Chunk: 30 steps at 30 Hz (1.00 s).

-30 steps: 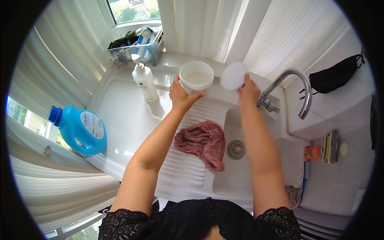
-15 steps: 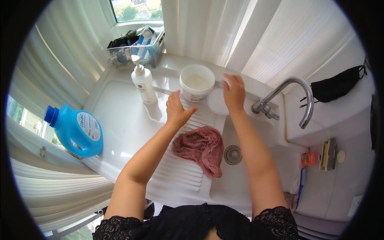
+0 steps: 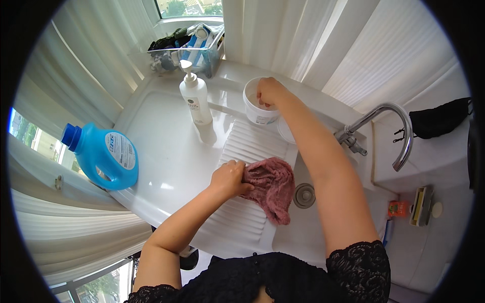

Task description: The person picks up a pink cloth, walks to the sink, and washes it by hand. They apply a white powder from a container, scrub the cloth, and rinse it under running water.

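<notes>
Now the right hand (image 3: 269,92) dips into the white tub (image 3: 258,108) at the sink's back edge, fingers bunched; scoop sparingly. Left hand (image 3: 230,178) grips the pink cloth (image 3: 270,187) on the ribbed washboard (image 3: 252,151); keep it pinned.

I'm at a home laundry/wash sink (image 3: 166,151): ribbed washboard slope (image 3: 252,146) mid-frame, chrome tap (image 3: 389,126) at right, blue detergent jug (image 3: 101,156) at left, pump bottle (image 3: 196,96) & curtained window (image 3: 187,7) up top.
</notes>
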Each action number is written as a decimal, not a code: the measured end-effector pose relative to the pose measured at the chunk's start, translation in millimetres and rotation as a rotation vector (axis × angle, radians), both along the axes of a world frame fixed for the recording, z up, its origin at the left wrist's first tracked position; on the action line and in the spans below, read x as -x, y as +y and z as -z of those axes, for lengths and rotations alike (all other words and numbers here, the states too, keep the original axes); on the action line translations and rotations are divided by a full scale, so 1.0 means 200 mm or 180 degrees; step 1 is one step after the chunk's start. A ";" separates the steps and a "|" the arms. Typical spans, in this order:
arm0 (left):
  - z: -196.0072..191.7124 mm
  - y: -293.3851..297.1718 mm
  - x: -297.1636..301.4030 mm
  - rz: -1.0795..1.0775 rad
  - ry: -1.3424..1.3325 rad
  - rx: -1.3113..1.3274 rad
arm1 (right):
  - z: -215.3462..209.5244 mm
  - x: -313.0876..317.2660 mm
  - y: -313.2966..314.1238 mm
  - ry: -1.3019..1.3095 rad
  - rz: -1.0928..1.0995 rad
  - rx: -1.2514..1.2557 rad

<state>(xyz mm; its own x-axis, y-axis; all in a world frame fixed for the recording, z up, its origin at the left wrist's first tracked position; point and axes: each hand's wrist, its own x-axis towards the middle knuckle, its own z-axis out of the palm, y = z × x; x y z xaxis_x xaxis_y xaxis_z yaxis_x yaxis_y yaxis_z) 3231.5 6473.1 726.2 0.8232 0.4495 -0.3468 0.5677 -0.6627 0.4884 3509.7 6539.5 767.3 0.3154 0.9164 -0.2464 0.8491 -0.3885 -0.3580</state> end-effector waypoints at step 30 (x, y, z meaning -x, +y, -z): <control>0.01 -0.98 -0.53 -0.2131 -0.2552 0.6995 | 0.17 0.65 -2.06 -0.0254 0.1179 -0.3008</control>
<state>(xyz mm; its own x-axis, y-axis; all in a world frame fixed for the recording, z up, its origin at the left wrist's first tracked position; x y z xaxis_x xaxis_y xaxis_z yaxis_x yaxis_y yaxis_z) 3338.5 6277.7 724.3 0.9372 0.1743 -0.3021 -0.1630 0.9846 0.0627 3378.8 6128.2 734.0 0.6027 0.5666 0.5619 0.7676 -0.2194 -0.6022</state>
